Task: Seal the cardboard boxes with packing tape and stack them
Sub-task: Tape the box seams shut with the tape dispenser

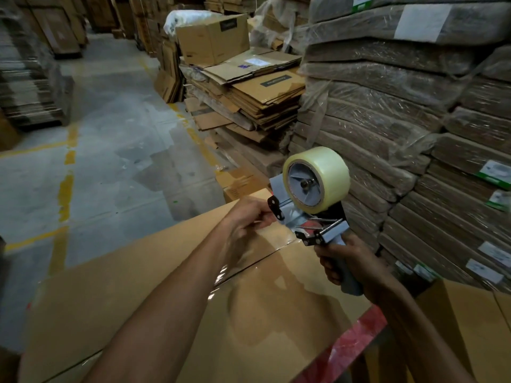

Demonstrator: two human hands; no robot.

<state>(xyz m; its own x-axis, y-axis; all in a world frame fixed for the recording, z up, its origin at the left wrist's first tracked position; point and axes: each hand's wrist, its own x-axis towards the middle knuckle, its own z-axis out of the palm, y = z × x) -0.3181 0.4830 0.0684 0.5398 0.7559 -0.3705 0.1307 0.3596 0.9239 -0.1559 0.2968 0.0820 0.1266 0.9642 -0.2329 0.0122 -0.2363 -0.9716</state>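
The cardboard box (110,286) fills the foreground, its centre seam (249,265) running from near left to far right under glossy tape. The right hand (351,269) is wrapped round the handle of the tape dispenser (309,217), which is held just above the seam's far end. The left hand (246,219), beside it and nearer the far edge, pinches at the dispenser's front. Blur hides whether it holds tape end or metal tab. Any further pull, I judge, should follow the seam's line.
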